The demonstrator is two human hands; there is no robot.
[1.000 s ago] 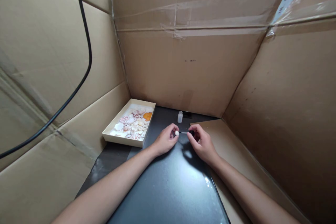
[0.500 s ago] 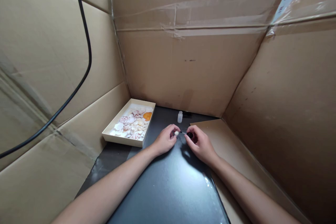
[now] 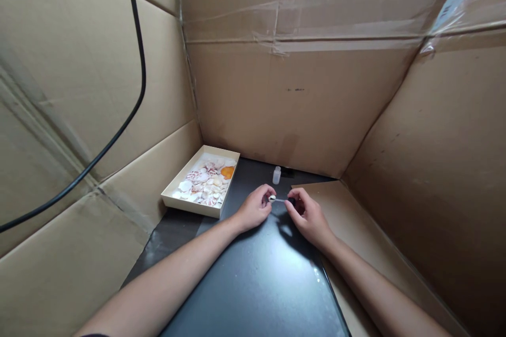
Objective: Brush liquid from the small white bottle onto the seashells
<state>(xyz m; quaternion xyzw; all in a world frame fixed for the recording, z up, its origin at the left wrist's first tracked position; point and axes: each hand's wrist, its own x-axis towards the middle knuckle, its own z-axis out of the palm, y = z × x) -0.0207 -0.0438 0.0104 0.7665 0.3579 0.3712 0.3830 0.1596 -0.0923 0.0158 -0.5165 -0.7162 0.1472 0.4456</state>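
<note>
Between the fingertips of my left hand (image 3: 258, 206) is a small whitish shell (image 3: 272, 198), with a dark patch showing on it. My right hand (image 3: 309, 216) pinches the black cap of a brush applicator (image 3: 291, 201). Its thin pale stem points left, and the tip meets the shell or lies right beside it; too small to tell which. Behind both hands a small translucent white bottle (image 3: 276, 176) stands upright on the dark tabletop (image 3: 253, 279).
On the left, a cream box tray (image 3: 192, 209) holds many pale and striped shells and an orange shell (image 3: 227, 172). Cardboard walls (image 3: 300, 116) enclose the table. A flat cardboard sheet (image 3: 348, 210) lies on the right. A black cable (image 3: 140, 63) hangs at left.
The view has shifted slightly, moving the scene to the right. The shell has turned and now shows a dark patch, and more of the applicator's stem is visible. Both grips stay the same.
</note>
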